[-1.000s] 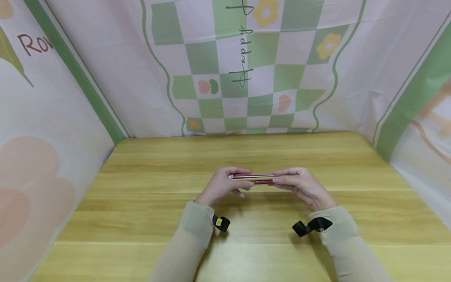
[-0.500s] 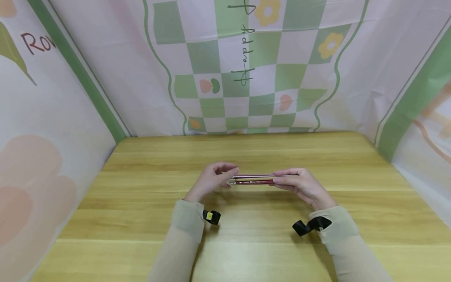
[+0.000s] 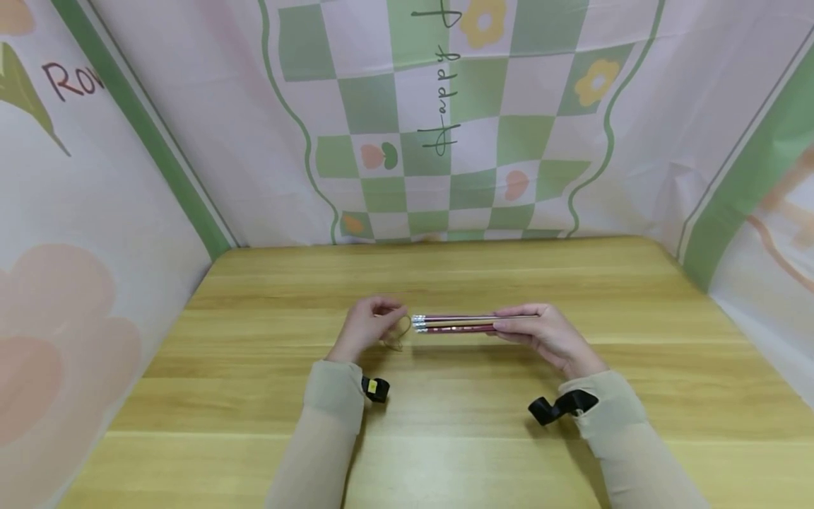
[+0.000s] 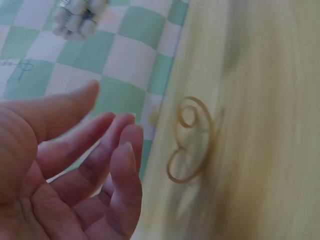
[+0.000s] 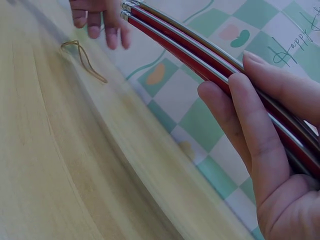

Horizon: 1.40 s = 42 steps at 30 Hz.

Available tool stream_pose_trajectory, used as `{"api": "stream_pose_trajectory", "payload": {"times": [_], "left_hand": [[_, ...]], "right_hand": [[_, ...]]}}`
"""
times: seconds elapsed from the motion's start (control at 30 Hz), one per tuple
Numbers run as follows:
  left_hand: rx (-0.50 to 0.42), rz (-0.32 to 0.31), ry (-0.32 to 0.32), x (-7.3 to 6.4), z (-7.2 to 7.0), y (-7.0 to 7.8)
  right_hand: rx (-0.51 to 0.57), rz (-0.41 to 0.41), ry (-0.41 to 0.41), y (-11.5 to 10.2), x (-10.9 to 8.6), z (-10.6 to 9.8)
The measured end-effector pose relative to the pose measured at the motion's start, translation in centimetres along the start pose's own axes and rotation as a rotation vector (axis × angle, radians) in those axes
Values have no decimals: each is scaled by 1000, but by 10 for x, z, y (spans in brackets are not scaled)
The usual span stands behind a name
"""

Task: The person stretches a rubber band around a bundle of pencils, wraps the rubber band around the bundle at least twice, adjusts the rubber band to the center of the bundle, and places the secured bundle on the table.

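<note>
My right hand (image 3: 547,336) grips a bundle of several pencils (image 3: 454,324), held level above the table. Their silver ferrules and eraser ends point left, towards my left hand (image 3: 369,326). In the right wrist view, the pencils (image 5: 185,50) are mostly dark red and lie between thumb and fingers. A thin tan rubber band (image 4: 207,135), twisted into loops, is in the air just off my left fingertips, touching none of them in the left wrist view. That hand has its thumb apart from its loosely bent fingers and holds nothing. Pale eraser ends (image 4: 77,20) show at the top there.
A wood-grain table (image 3: 458,410) lies under both hands. Behind it hangs a green-and-white checked cloth (image 3: 426,152), with more printed cloth at the left and right sides. Each wrist wears a black camera mount.
My left hand has moved left off the pencils' eraser ends, drawing the rubber band away and letting it go. My right hand keeps its grip on the pencils and has hardly moved.
</note>
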<state>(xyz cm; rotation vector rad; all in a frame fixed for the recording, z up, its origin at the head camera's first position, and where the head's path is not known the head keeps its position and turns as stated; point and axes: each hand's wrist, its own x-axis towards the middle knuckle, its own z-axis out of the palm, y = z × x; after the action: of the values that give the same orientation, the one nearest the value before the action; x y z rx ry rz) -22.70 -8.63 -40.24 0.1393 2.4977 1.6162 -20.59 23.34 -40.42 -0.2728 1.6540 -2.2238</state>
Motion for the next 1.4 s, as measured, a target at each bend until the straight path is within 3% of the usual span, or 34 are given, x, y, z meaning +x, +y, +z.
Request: {"api": "stream_pose_trajectory", "payload": {"times": [0.27, 0.53, 0.67, 0.83, 1.1, 1.3, 1.4], "left_hand": [[68, -51, -6, 1, 3, -6], [110, -167, -8, -4, 5, -7], [166, -170, -17, -4, 6, -7], [165, -157, -45, -3, 5, -8], [41, -133, -53, 0, 2, -7], [-177, -109, -61, 1, 3, -4], [-267, -92, -31, 1, 2, -1]], "right_hand": [[11, 10, 3, -4, 0, 1], [14, 6, 6, -4, -1, 1], [6, 9, 14, -4, -1, 0], [-1, 15, 20, -4, -1, 0], [2, 11, 29, -3, -2, 0], [9, 11, 37, -2, -1, 0], [16, 14, 41, -1, -1, 0]]}}
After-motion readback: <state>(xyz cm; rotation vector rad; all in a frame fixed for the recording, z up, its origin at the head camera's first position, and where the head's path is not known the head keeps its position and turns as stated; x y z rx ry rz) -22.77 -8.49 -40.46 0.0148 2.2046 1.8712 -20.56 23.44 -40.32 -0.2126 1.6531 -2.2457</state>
